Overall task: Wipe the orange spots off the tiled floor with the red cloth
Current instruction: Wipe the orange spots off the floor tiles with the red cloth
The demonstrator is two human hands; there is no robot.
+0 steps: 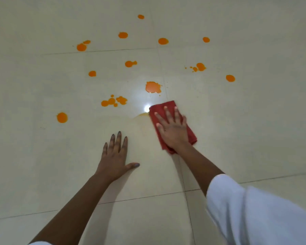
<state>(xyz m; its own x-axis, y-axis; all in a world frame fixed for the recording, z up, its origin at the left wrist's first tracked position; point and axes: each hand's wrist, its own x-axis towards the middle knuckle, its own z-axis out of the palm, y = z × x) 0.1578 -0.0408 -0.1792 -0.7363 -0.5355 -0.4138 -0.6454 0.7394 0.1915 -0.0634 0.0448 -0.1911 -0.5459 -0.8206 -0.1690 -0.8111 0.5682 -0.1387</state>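
A folded red cloth (170, 106) lies flat on the cream tiled floor (254, 121). My right hand (172, 129) presses down on it with fingers spread. A faint orange smear (140, 116) trails from the cloth's left edge. Just beyond the cloth sits the largest orange spot (153, 87). Several more orange spots are scattered farther out, among them a cluster (114, 101) to the left and a round one (62, 117) at the near left. My left hand (114, 156) rests palm down on bare floor, fingers apart, holding nothing.
A bright light reflection (147, 108) glares on the tile beside the cloth. Dark grout lines (145, 197) cross the floor. A white sleeve (254, 209) covers my right upper arm at the lower right.
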